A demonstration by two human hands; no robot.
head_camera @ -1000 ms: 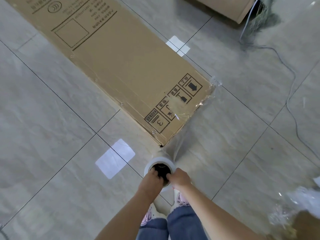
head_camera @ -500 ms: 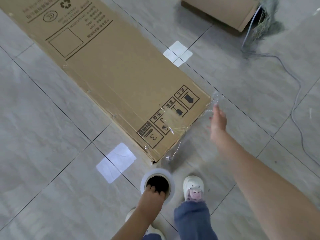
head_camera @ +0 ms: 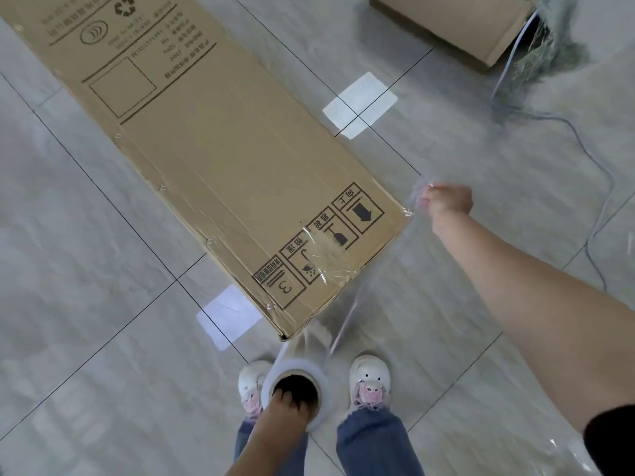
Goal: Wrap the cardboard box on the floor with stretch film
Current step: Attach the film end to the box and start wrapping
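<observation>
The right hand's [head_camera: 446,201] fingers are curled and pinch the loose edge of the stretch film [head_camera: 347,317] just beside the near right corner of the cardboard box [head_camera: 220,159]. The left hand [head_camera: 283,412] has its fingers hooked into the hollow core of the film roll [head_camera: 295,383], which it holds upright just in front of the box's near left corner, between the person's two shoes.

From the roll, the film runs up and across the box's near end to the pinching fingers, with a small patch clinging over the printed symbols on top. The box lies flat on the tiled floor, its long axis running away from the person and up to the left, so nearly all of it sits beyond both hands. The right hand is the nearer one to the box, almost touching its corner. Judging from that, the film probably has to be anchored at this corner before the roll can travel along or around the box; most of the cardboard is bare.

Counted: one box being wrapped, one roll, two hands. A second box [head_camera: 457,22] lies well beyond the first, with one cable [head_camera: 584,139] trailing beside it.
</observation>
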